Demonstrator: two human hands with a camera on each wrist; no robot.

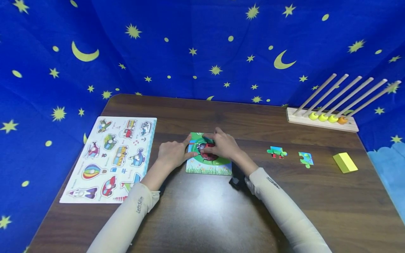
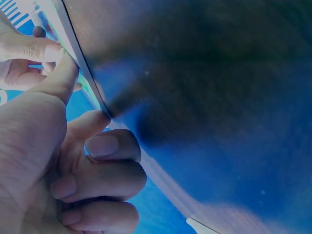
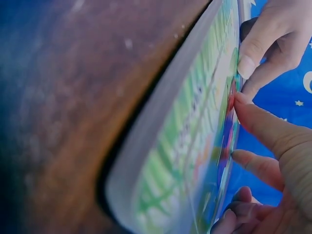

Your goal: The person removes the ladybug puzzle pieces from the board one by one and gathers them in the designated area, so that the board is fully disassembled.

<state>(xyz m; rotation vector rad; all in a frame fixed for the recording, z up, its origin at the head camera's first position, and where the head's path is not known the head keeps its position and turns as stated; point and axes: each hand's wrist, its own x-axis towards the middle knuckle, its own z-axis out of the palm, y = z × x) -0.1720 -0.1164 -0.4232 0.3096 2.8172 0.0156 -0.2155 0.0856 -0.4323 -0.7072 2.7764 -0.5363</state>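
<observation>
A small ladybug jigsaw board (image 1: 209,170) with a grassy lower border lies flat at mid-table. My left hand (image 1: 172,153) is at its left side: the index finger stretches along the edge and the thumb reaches over onto the picture. Its other fingers curl in, as the left wrist view shows (image 2: 105,165). From the right, my right hand (image 1: 223,144) reaches over the ladybug, thumb and fingertips pinching a puzzle piece (image 1: 208,138) at the picture's top, largely hidden by the fingers. In the right wrist view its thumb (image 3: 265,122) touches the picture.
Two loose puzzle pieces, one with red (image 1: 276,151) and one blue-green (image 1: 306,160), lie to the right. Beyond them is a yellow block (image 1: 345,162). A peg stand with beads (image 1: 322,121) stands back right. A vehicle puzzle board (image 1: 107,154) occupies the left side.
</observation>
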